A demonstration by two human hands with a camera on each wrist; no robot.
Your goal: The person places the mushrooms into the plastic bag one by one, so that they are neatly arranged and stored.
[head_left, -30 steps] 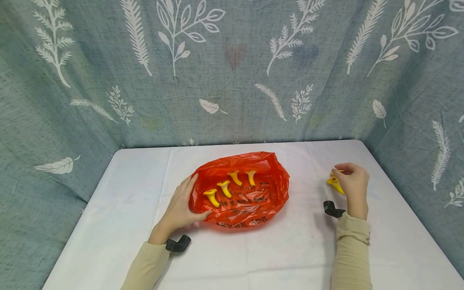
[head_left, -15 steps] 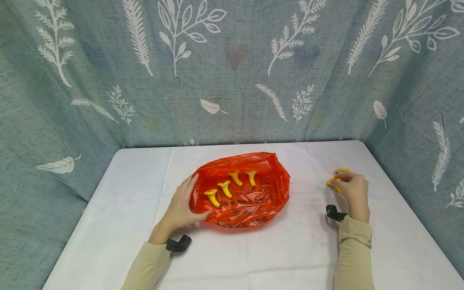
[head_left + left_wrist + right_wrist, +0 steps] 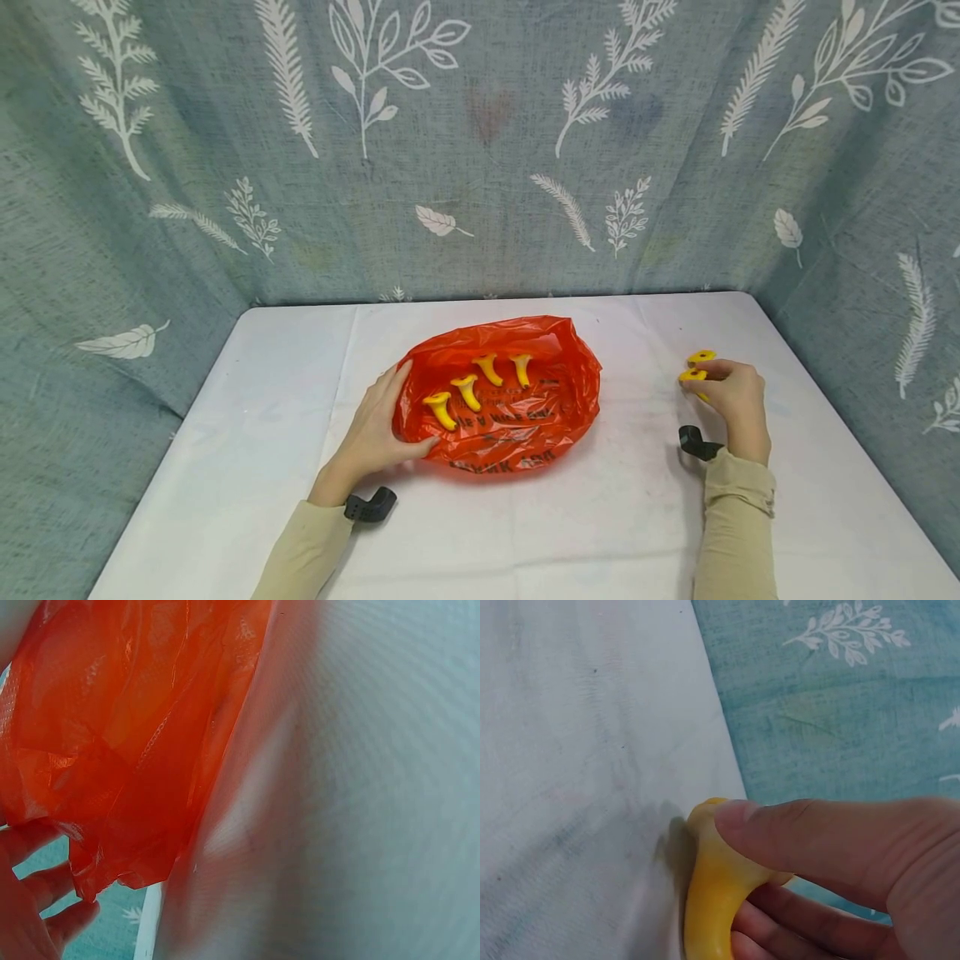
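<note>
My left hand [image 3: 375, 427] holds the left side of an open red plastic bag [image 3: 579, 379], its thumb at the near rim and its fingers along the far side. Several yellow trumpet-shaped chanterelle mushrooms lie in the bag, among them a leftmost mushroom [image 3: 440, 410] and a rightmost mushroom [image 3: 521, 370]. Well to the right, my right hand [image 3: 741, 402] pinches another chanterelle [image 3: 714, 900] by its flared cap, with the thumb over the pale upper part and the stem pointing down. Just beyond the fingertips lies one more chanterelle [image 3: 702, 356], partly hidden by the hand.
A white cloth covers the table [image 3: 600, 525]. Behind it and at both sides hangs a grey-green curtain [image 3: 480, 183] with white leaf prints. Each wrist wears a black camera mount, such as the left mount [image 3: 371, 506].
My right hand has shifted slightly right and nearer, uncovering the far chanterelle, and the pinched mushroom has tilted upright in the fingers. The left hand and bag stay still.
</note>
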